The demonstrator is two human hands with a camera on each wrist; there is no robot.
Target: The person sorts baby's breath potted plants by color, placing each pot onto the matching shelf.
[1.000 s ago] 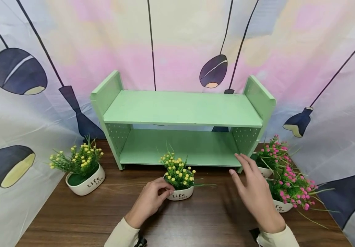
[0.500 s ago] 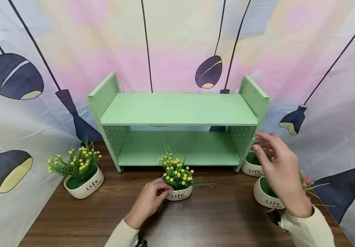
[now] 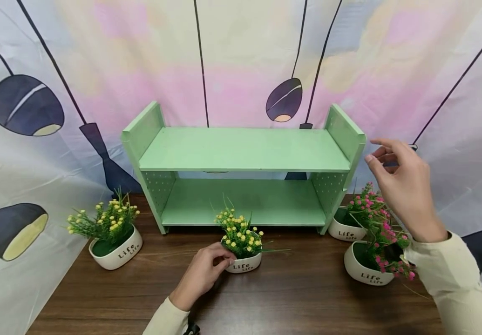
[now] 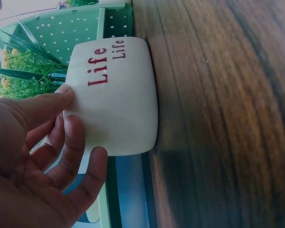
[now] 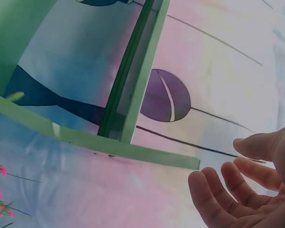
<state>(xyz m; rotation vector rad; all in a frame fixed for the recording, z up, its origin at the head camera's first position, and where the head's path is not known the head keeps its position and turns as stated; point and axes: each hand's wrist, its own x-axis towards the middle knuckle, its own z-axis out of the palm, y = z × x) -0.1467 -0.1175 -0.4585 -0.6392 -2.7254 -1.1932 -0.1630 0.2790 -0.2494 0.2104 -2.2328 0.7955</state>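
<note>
My left hand (image 3: 205,272) pinches the left rim of a white oval flowerpot (image 4: 116,104) marked "Life", which holds yellow artificial flowers (image 3: 241,232). The pot stands on the wooden table in front of a green two-tier shelf (image 3: 245,149). In the left wrist view the thumb and fingertips lie at the pot's rim. My right hand (image 3: 406,186) is raised beside the shelf's right side panel (image 3: 345,135), holding nothing, its fingers loosely bent. The right wrist view shows its fingertips (image 5: 199,183) near the panel's top end, with a gap between thumb and fingers.
Two white pots with pink flowers, the rear one (image 3: 346,230) and the front one (image 3: 366,274), stand at the right below my right arm. Another yellow-flowered pot (image 3: 117,253) is at the left of the table (image 3: 266,307). A patterned curtain (image 3: 249,56) hangs behind the shelf.
My right hand has moved right and up, from over the table near the pink-flowered pots to the height of the shelf's upper tier. The left hand has stayed at the pot.
</note>
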